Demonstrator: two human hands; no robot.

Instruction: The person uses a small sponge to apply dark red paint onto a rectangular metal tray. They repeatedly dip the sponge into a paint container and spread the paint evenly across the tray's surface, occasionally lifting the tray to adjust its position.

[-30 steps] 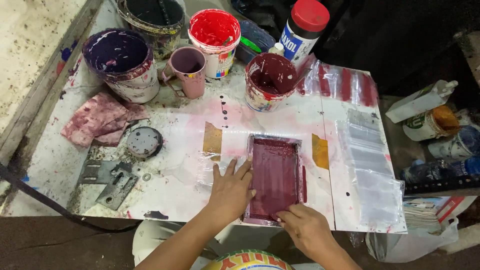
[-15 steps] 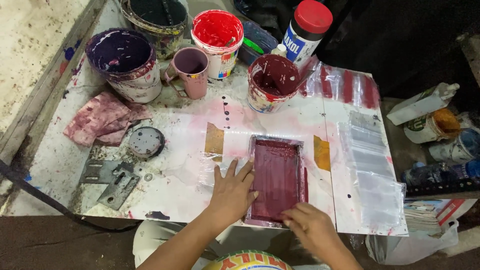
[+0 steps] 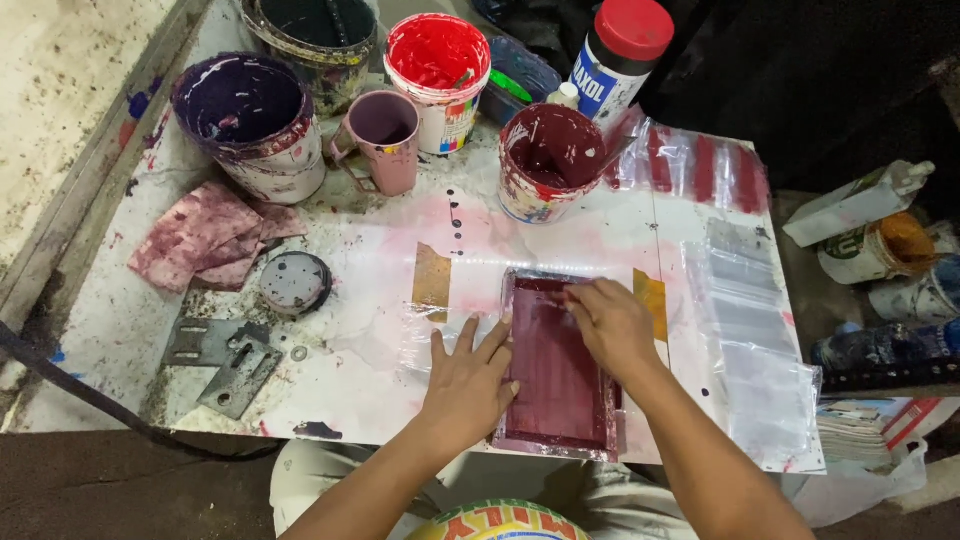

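Left hand: the left hand [image 3: 468,385] lies flat, palm down, fingers spread open, on the left edge of the small rectangular screen frame coated in dark red ink [image 3: 560,365]; it grips nothing.
Right hand: the right hand [image 3: 612,322] rests on the upper right part of the frame, fingers curled and pressed to the inked surface near the top edge; whether they pinch anything I cannot tell.
Screen frame: flat on the white, ink-stained counter [image 3: 380,250], near its front edge, between two tan tape patches [image 3: 432,280].
Behind the frame: a dark red ink pot with a smeared white outside [image 3: 548,160], well apart from the hands.
Back row: a white tub of bright red ink [image 3: 438,60], a pink mug [image 3: 384,138], a large tub with a purple inside [image 3: 246,120].
Left side: crumpled pink-stained rags [image 3: 205,235], a round grey lid [image 3: 295,282], a grey metal hinge plate [image 3: 225,360].
Right side: clear plastic sheets [image 3: 745,330] overlapping on the counter, some with red stripes.
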